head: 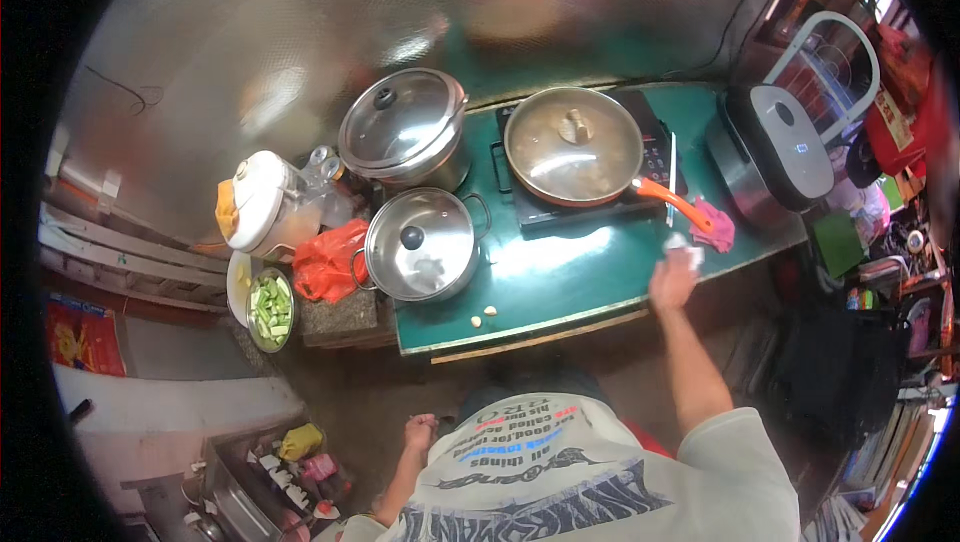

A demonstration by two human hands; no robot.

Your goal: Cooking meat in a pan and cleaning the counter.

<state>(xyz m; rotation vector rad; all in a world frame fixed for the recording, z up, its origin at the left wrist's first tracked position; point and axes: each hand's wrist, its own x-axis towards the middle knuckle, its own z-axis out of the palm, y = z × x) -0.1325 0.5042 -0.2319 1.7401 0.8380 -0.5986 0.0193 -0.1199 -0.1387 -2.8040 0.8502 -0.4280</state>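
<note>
My right hand reaches over the front right of a green tabletop, its fingers on a crumpled white tissue. Just beyond lies a pink cloth, under the tip of a frying pan's orange handle. That pan has a glass lid, fogged inside, and sits on a black cooktop. A pair of chopsticks rests along the cooktop's right side. My left hand hangs low by my body, fingers curled, with nothing visible in it.
Two lidded steel pots, a large one and a smaller one, stand left of the cooktop. Garlic cloves lie near the front edge. Farther left are a red plastic bag and a bowl of cut green vegetables. A rice cooker stands right.
</note>
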